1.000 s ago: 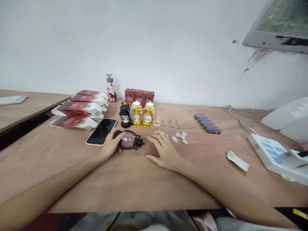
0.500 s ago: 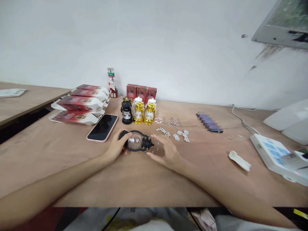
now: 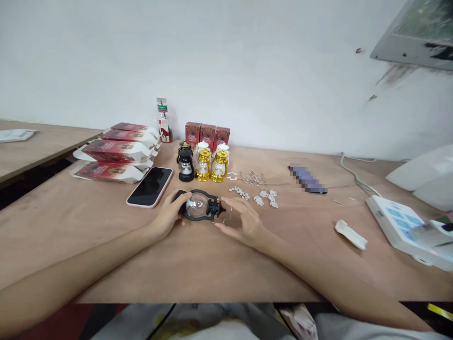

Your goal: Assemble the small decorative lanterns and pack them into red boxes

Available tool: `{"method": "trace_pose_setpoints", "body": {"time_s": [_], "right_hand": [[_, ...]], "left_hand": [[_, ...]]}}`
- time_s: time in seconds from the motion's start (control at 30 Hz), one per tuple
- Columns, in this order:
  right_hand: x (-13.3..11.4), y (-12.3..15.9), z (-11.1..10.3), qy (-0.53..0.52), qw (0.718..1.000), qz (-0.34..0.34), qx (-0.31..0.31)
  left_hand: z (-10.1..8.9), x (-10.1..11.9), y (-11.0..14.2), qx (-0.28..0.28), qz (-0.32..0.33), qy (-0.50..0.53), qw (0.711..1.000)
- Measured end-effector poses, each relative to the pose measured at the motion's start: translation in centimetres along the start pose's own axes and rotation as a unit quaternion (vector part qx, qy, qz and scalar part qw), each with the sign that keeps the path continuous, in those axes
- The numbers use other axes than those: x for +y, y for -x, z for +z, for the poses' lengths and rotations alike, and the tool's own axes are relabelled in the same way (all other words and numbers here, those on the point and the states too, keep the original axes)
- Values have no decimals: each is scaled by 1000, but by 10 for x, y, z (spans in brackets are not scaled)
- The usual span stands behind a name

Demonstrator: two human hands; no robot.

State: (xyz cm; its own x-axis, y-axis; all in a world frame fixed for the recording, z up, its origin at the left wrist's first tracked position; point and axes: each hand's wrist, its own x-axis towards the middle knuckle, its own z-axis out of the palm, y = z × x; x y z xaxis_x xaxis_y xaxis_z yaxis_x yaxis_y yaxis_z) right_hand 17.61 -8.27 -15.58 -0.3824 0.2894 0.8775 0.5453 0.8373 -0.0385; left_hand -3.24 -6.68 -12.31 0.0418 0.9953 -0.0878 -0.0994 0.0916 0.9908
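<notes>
A small black lantern (image 3: 197, 206) with a clear round globe lies on its side above the tabletop's near-middle, its pointed cap facing right. My left hand (image 3: 169, 214) is closed around its base, thumb on top. At the cap end, my right hand (image 3: 246, 222) has thumb and forefinger spanning a thin bent wire handle (image 3: 231, 215), with the tips beside the lantern's frame. Whether the wire ends sit in the frame cannot be made out. Beyond stand gold lanterns (image 3: 219, 166), another black lantern (image 3: 186, 166) and white lanterns partly hidden behind them.
To the left are a phone (image 3: 150, 187) and stacked red-and-white cartons (image 3: 115, 151). Loose wire handles (image 3: 254, 179), small round discs (image 3: 239, 192) and white flat pieces (image 3: 266, 198) lie behind my right hand. A power strip (image 3: 399, 226) and crumpled white scrap (image 3: 351, 234) are at right.
The view has shifted slightly. Both hands keep nearly the same grip and place, with the black lantern still lying between them.
</notes>
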Motion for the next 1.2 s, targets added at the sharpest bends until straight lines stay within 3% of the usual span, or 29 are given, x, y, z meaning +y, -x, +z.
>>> {"method": "trace_pose_setpoints", "body": {"time_s": [0.17,1.2], "right_hand": [[-1,-1,0,-14,999,-7,30],[-1,-2,0,21,1000,0,7]], "left_hand": [[-1,-1,0,3,8,0,1000],[-1,-1,-1,-5,-4,8,1000]]}}
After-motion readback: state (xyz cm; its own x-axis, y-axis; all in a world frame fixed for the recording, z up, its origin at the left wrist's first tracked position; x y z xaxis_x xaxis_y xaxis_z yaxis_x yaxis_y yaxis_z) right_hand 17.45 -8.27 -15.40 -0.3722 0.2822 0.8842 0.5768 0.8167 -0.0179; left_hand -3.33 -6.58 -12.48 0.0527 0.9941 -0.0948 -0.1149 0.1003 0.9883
